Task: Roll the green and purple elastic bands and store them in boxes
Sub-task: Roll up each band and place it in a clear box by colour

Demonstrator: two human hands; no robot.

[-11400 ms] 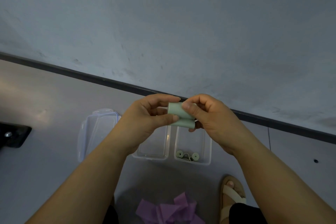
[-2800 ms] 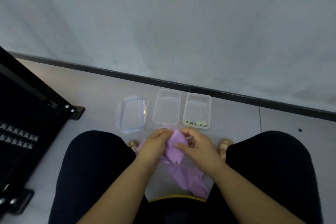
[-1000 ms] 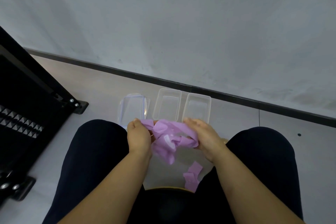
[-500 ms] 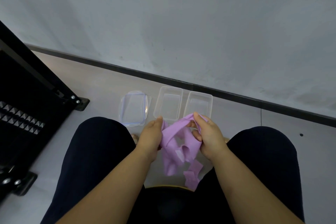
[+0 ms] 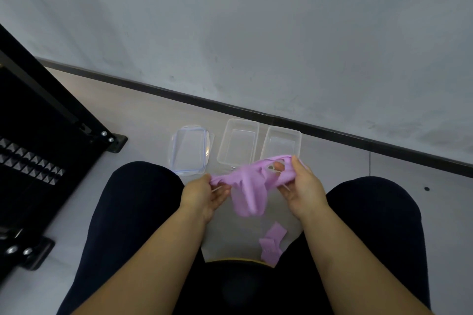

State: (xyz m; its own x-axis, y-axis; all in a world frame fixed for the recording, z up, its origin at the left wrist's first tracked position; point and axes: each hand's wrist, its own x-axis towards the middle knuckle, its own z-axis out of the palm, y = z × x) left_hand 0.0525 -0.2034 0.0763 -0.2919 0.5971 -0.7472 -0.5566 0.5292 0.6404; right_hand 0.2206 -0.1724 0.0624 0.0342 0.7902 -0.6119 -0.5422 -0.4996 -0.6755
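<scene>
Fingers (image 5: 222, 193) of the left hand (image 5: 202, 197) pinch one end of the purple band (image 5: 248, 194), and the right hand (image 5: 304, 189) grips the other end between its thumb and curled fingers. Half a second ago the hands were close together with the band bunched. Now they have drawn apart, so it stretches between them with a fold sagging in the middle, just in front of the two clear boxes (image 5: 238, 143). It is probably being straightened out, and rolling has not begun.

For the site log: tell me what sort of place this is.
Likely a plain indoor room: bare grey wall, dark skirting, tiled floor holding clear boxes, black metal rack.
</scene>
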